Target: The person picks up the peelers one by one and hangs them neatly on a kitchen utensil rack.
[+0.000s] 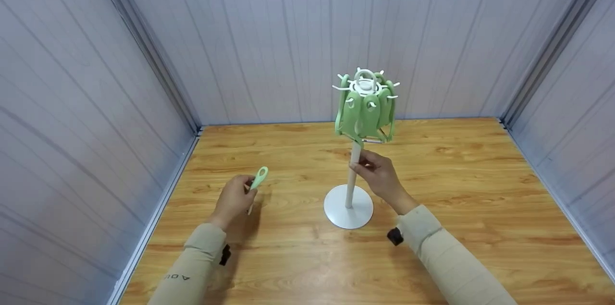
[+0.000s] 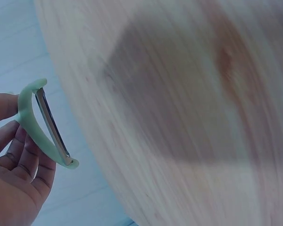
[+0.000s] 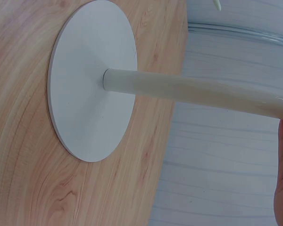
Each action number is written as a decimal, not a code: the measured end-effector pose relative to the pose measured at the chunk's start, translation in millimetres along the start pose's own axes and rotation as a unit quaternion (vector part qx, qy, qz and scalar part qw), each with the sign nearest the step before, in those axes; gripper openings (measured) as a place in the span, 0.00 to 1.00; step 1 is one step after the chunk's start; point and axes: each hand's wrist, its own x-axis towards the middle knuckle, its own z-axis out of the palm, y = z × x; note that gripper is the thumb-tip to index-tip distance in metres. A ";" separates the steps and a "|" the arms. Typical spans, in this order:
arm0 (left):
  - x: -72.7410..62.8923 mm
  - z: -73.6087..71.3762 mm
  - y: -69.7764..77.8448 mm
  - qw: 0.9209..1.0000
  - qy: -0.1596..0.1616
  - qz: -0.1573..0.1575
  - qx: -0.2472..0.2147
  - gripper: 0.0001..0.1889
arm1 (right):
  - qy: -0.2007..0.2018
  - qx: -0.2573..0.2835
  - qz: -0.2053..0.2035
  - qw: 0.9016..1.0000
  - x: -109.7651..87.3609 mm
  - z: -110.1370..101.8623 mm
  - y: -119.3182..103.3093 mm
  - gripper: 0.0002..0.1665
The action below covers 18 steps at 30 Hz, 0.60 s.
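My left hand (image 1: 234,199) pinches a green peeler (image 2: 35,127) above the table, left of the stand. In the left wrist view the peeler's curved head and metal blade show; its looped handle end sticks up past the fingers in the head view. With thumb and fingers my right hand (image 1: 382,176) grips the white pole (image 3: 179,89) of an upright stand, just under the green tools (image 1: 365,115) that hang around its top. The stand's round white base (image 3: 85,122) rests flat on the table. Only an edge of the right hand shows in the right wrist view.
White hooks (image 1: 340,87) stick out around the stand's top, under a ring handle (image 1: 366,73). A wood-grain table (image 1: 288,257) lies beneath both hands. Pale panelled walls (image 1: 298,41) close it in at the back and on both sides.
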 end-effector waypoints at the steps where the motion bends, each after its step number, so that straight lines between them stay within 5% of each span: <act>1: -0.2 0.8 1.6 1.000 0.001 0.003 -0.002 0.19 | 0.000 -0.001 -0.001 1.000 0.0 0.1 0.1 0.16; 18: 2.7 6.1 37.8 0.998 0.038 0.059 -0.008 0.16 | 0.003 -0.004 -0.023 1.000 0.1 -0.2 3.3 0.16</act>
